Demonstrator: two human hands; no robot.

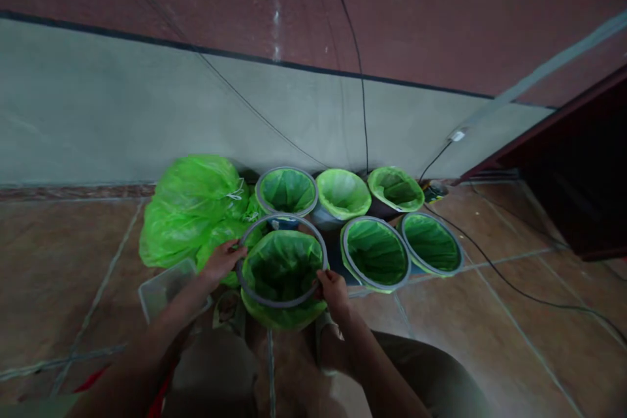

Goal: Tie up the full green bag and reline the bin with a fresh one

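My left hand [223, 262] grips the left side of a grey ring [283, 305], and my right hand [333, 287] grips its right side. The ring is tilted above a trash bin lined with a green bag [281, 248], its far edge raised off the liner. The bag is folded outward over the bin's mouth and hides most of the bin. Just behind stands another lined bin with a grey ring [287, 191] around its top. Close to my right hand is a lined bin [376, 253], also with a ring on it.
Full, tied green bags [191, 209] lie against the wall at left, beside a clear plastic tub [169, 287]. Two lined bins without rings [343, 192] stand by the wall. Another ringed bin [432, 243] is at right. A black cable [509, 290] crosses the tiled floor.
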